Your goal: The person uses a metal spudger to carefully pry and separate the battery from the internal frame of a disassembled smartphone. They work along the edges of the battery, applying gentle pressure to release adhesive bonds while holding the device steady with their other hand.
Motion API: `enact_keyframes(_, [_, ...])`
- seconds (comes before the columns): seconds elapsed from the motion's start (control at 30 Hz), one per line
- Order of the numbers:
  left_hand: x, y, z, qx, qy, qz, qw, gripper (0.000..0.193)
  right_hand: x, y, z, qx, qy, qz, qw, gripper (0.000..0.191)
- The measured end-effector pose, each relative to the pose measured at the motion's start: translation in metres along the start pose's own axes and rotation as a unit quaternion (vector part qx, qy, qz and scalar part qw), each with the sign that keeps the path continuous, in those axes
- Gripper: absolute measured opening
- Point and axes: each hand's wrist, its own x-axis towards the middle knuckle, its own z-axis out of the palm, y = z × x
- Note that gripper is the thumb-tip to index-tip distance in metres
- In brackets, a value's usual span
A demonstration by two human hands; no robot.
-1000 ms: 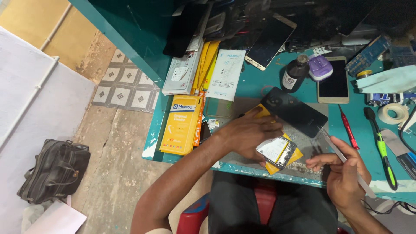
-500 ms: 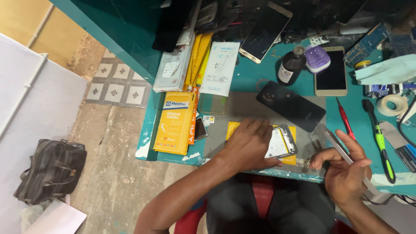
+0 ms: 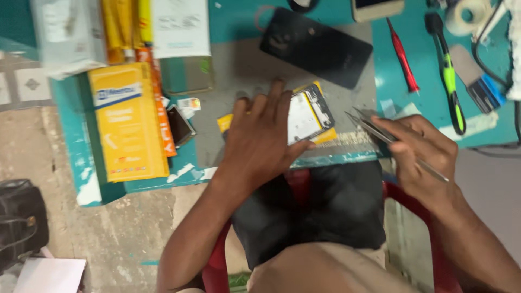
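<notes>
Two bare hands work at the near edge of a teal workbench (image 3: 239,21), seen from above: the left hand (image 3: 260,138) lies flat, fingers spread, on an opened phone (image 3: 309,113) whose bare inner frame shows past the fingertips, pinning it onto a yellow card (image 3: 325,135) on a grey mat (image 3: 244,70). Just right of it the right hand (image 3: 420,154) is curled closed around slim metal tweezers (image 3: 374,127), their tips aimed left and hovering close to the phone's right edge; whether they touch it cannot be told. Beyond the phone, farther up the mat, lies a black phone back cover (image 3: 317,46), tilted. On the far right of the bench are a red screwdriver (image 3: 402,55), a green-and-black tool (image 3: 448,70), a blue-tipped scraper (image 3: 477,87) and a roll of white tape (image 3: 464,13). To the left lies a long yellow box (image 3: 127,122) with a small dark phone part (image 3: 180,125) just beside it, and more yellow and white packets (image 3: 179,27) farther back. Nearest the camera are the person's dark lap and a red plastic chair (image 3: 217,266); a black bag (image 3: 21,222) rests on the concrete floor at lower left
</notes>
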Motion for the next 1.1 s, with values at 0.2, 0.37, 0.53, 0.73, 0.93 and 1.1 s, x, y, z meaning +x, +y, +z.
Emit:
enact_keyframes(0.2, [-0.011, -0.011, 0.003, 0.022, 0.034, 0.021, 0.999, 0.094, 0.012, -0.021, 0.014, -0.074, -0.004, -0.067, 0.995, 0.037])
enact_keyframes(0.37, [-0.02, -0.021, 0.008, 0.044, 0.053, 0.024, 0.997, 0.094, 0.013, -0.023, 0.029, -0.114, 0.008, -0.037, 0.993, 0.02])
enact_keyframes(0.53, [-0.021, -0.031, 0.017, 0.049, 0.04, 0.008, 0.998, 0.091, 0.001, -0.015, 0.057, -0.092, 0.066, -0.057, 0.992, 0.016])
enact_keyframes(0.73, [-0.02, -0.039, 0.019, 0.022, 0.035, 0.012, 0.999, 0.083, -0.012, -0.011, 0.083, -0.073, 0.084, -0.051, 0.992, 0.015])
enact_keyframes(0.93, [-0.016, -0.037, 0.019, 0.028, 0.043, 0.004, 0.999, 0.085, -0.003, -0.011, 0.085, -0.081, 0.084, -0.09, 0.989, 0.013])
enact_keyframes(1.1, [-0.017, -0.032, 0.019, 0.039, 0.05, 0.0, 0.998, 0.081, 0.002, -0.025, 0.079, -0.107, 0.051, -0.065, 0.991, 0.014])
